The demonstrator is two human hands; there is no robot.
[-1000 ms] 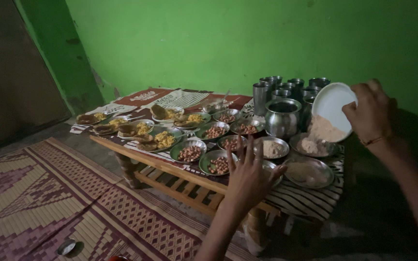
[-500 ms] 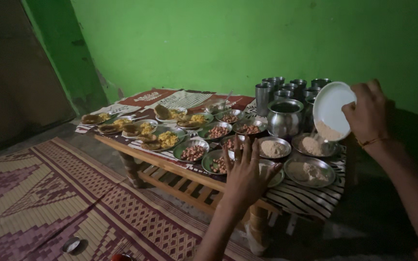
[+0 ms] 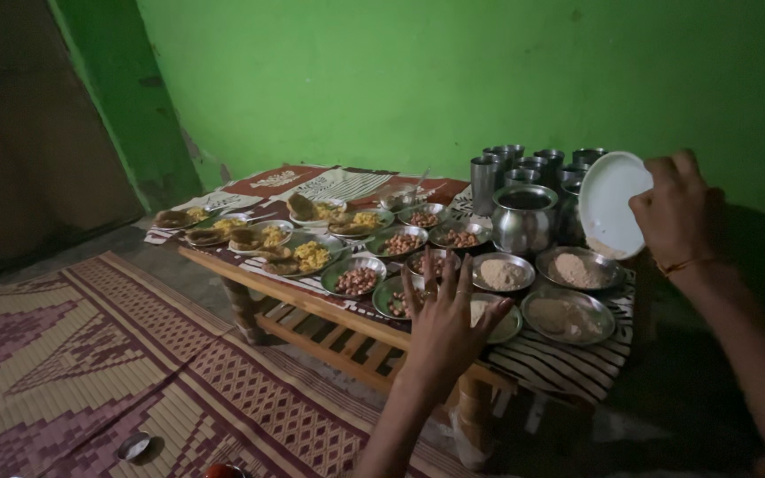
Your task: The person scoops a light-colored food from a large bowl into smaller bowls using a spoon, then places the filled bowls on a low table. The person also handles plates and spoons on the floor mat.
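Note:
My right hand point(image 3: 679, 217) grips a white plate point(image 3: 611, 202), tilted steeply over a small steel plate of pale powder point(image 3: 577, 268). Only a trace of powder clings to the white plate's lower edge. My left hand point(image 3: 444, 327) hovers with fingers spread above the near edge of the low wooden table point(image 3: 312, 305), over a steel plate point(image 3: 499, 321) and next to a plate of peanuts point(image 3: 393, 299). Two more powder plates point(image 3: 501, 273) point(image 3: 567, 315) lie between my hands.
A steel pot point(image 3: 524, 217) and several steel cups point(image 3: 533, 164) stand at the back right. Plates of yellow food and flatbread point(image 3: 298, 257) fill the table's left half. A patterned mat point(image 3: 90, 354) covers the floor, with a small metal lid point(image 3: 135, 445) on it. Green wall behind.
The powder heap on the white plate has slid off into the steel plate below. The plate now looks nearly bare. My left hand has stayed hovering in about the same spot.

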